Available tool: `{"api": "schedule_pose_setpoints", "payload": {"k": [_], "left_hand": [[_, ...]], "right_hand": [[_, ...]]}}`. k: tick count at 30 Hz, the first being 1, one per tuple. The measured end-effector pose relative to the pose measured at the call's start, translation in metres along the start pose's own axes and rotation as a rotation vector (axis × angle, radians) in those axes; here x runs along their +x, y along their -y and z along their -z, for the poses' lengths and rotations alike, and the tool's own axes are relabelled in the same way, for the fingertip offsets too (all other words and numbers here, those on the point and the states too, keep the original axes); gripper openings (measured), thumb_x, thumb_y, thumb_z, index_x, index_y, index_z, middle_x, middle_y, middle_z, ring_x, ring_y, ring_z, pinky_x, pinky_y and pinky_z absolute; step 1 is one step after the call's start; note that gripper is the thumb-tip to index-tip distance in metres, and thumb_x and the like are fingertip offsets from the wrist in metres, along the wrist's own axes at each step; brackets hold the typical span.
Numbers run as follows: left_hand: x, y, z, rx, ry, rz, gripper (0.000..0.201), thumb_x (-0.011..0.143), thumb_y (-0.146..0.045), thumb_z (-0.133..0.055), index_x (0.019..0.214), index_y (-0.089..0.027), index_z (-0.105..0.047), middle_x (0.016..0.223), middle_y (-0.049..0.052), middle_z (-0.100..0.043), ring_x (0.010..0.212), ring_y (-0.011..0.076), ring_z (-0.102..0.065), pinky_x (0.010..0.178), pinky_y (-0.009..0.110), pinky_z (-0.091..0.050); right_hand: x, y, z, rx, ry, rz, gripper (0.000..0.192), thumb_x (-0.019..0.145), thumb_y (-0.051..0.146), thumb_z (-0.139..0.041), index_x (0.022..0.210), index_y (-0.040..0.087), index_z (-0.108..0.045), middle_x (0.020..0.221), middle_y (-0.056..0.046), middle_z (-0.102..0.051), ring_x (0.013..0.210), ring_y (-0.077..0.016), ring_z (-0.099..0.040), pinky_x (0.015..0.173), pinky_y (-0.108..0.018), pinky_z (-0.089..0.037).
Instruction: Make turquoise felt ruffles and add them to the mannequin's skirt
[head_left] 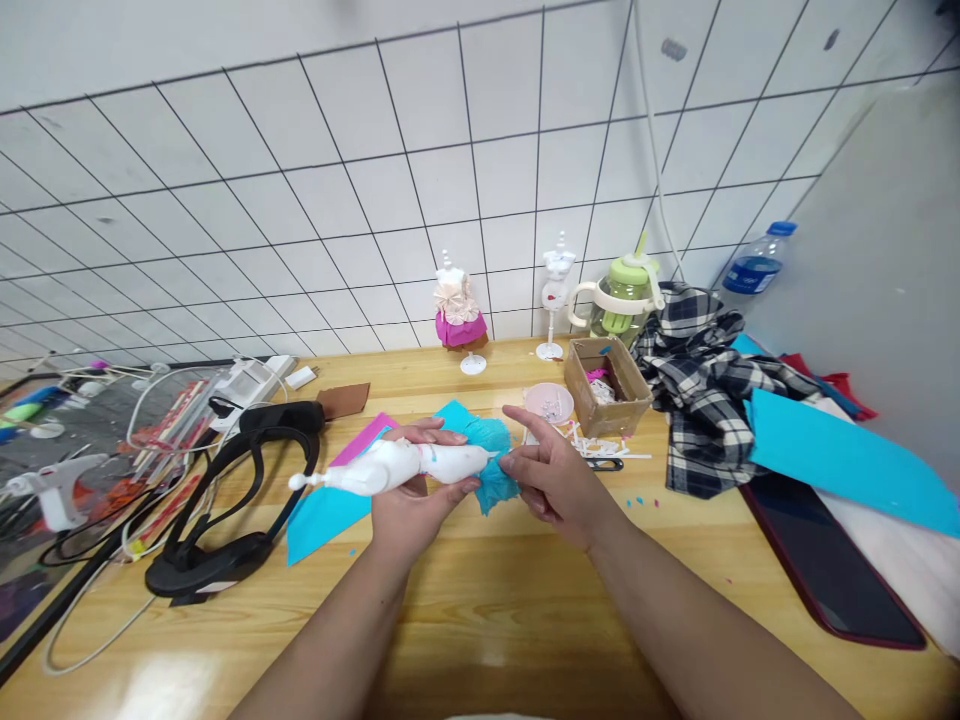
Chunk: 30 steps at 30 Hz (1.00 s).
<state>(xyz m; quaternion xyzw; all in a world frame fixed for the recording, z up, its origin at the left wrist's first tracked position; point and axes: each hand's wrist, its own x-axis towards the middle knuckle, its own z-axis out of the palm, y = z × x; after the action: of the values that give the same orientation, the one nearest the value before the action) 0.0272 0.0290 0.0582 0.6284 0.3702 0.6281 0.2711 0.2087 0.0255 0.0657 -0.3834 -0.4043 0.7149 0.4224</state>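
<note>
Holding a small white dress form [386, 468] on its side above a wooden counter [495, 620], a person works bare-handed, both forearms reaching in from the near edge. The left hand [409, 515] grasps the form around its body, fingers above and thumb below, the knobbed neck toward the left and the other end toward the right hand [551, 475]. That right hand has its index finger stretched out and the others curled at the edge of a crinkled blue piece [495, 490]; from where I stand, I cannot tell whether its grip is closed on it.

Around the hands lie a dark-screened device [840, 570] in a red case at right, a black strapped headset [206, 572] at left, and, beside the left hand, a flat blue sheet [322, 520] and a magenta sheet [367, 437].

Farther back, a pink dish [534, 394] of small bits sits beside an open cardboard box [615, 415], with a rumpled plaid cloth [697, 400] to its right. Near the white tiled wall [435, 200] stand a dress form in a cream top and magenta skirt [459, 305], a white one on a stand [557, 270], and a green-lidded jug [626, 305].
</note>
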Motion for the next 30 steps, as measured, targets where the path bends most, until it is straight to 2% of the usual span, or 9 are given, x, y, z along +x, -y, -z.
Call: {"api": "schedule_pose_setpoints", "payload": {"k": [3,6,8,10,14,19,24,27,30], "left_hand": [[0.005,0.002,0.008,-0.050,0.028,0.170,0.050,0.060,-0.024,-0.084,0.095,-0.022,-0.048,0.090,0.003,-0.067,0.097,0.0228,-0.064,0.098,0.045,-0.045],[0.013,0.005,0.016,-0.019,0.035,0.396,0.052,0.058,-0.026,-0.084,0.097,-0.019,-0.051,0.091,0.004,-0.066,0.089,0.0232,-0.065,0.082,0.038,-0.052],[0.019,0.005,0.019,0.009,0.065,0.476,0.052,0.056,-0.026,-0.085,0.097,-0.017,-0.054,0.090,0.005,-0.067,0.085,0.0228,-0.065,0.075,0.034,-0.053],[0.023,0.002,0.021,-0.020,0.159,0.474,0.050,0.056,-0.023,-0.085,0.097,-0.016,-0.058,0.093,0.006,-0.068,0.088,0.0227,-0.065,0.076,0.033,-0.053],[0.029,-0.006,0.029,-0.157,0.334,0.399,0.048,0.061,-0.021,-0.083,0.104,-0.018,-0.062,0.111,0.011,-0.067,0.105,0.0258,-0.062,0.084,0.034,-0.052],[0.029,-0.008,0.043,-0.261,0.398,0.403,0.055,0.061,-0.025,-0.084,0.112,-0.025,-0.063,0.128,0.013,-0.062,0.110,0.0300,-0.062,0.079,0.035,-0.056],[0.030,-0.004,0.041,-0.238,0.263,0.390,0.062,0.061,-0.034,-0.084,0.118,-0.023,-0.061,0.127,0.015,-0.061,0.113,0.0315,-0.060,0.085,0.039,-0.055],[0.032,-0.002,0.037,-0.179,0.217,0.380,0.059,0.056,-0.036,-0.086,0.109,-0.021,-0.065,0.114,0.013,-0.067,0.118,0.0327,-0.057,0.095,0.044,-0.050],[0.033,-0.002,0.036,-0.120,0.218,0.364,0.053,0.052,-0.032,-0.089,0.099,-0.021,-0.068,0.105,0.012,-0.070,0.117,0.0334,-0.057,0.094,0.045,-0.050]], "right_hand": [[-0.003,0.008,0.005,-0.365,-0.166,0.215,0.064,0.084,0.042,-0.058,0.141,0.029,-0.033,0.066,0.007,-0.058,0.037,-0.0066,-0.037,0.037,-0.021,-0.032],[-0.002,0.014,0.020,-0.915,-0.354,0.433,0.043,0.088,0.041,-0.053,0.129,0.026,-0.053,0.084,-0.001,-0.067,0.057,-0.0125,-0.054,0.057,-0.028,-0.044],[0.003,0.011,0.031,-1.269,-0.328,0.505,0.031,0.088,0.035,-0.053,0.114,0.023,-0.066,0.096,-0.007,-0.068,0.086,-0.0213,-0.060,0.075,-0.033,-0.046],[0.008,0.003,0.039,-1.448,-0.109,0.496,0.029,0.087,0.032,-0.057,0.110,0.019,-0.069,0.106,-0.011,-0.067,0.103,-0.0263,-0.056,0.088,-0.038,-0.042],[0.018,-0.017,0.036,-1.324,0.292,0.385,0.025,0.089,0.032,-0.055,0.107,0.022,-0.068,0.102,-0.006,-0.070,0.100,-0.0226,-0.057,0.086,-0.033,-0.041],[0.024,-0.032,0.017,-1.191,0.349,0.531,0.014,0.088,0.029,-0.056,0.087,0.020,-0.067,0.085,-0.002,-0.068,0.087,-0.0186,-0.058,0.076,-0.027,-0.039],[0.028,-0.045,0.006,-1.190,0.152,0.506,0.026,0.094,0.031,-0.050,0.077,0.019,-0.067,0.076,-0.002,-0.065,0.078,-0.0157,-0.057,0.070,-0.025,-0.036],[0.027,-0.046,0.003,-1.232,-0.007,0.480,0.024,0.092,0.030,-0.053,0.077,0.020,-0.068,0.079,-0.003,-0.065,0.082,-0.0165,-0.056,0.073,-0.026,-0.034],[0.026,-0.045,0.003,-1.274,-0.037,0.478,0.025,0.092,0.031,-0.054,0.075,0.020,-0.068,0.079,-0.003,-0.066,0.084,-0.0168,-0.057,0.074,-0.027,-0.033]]}}
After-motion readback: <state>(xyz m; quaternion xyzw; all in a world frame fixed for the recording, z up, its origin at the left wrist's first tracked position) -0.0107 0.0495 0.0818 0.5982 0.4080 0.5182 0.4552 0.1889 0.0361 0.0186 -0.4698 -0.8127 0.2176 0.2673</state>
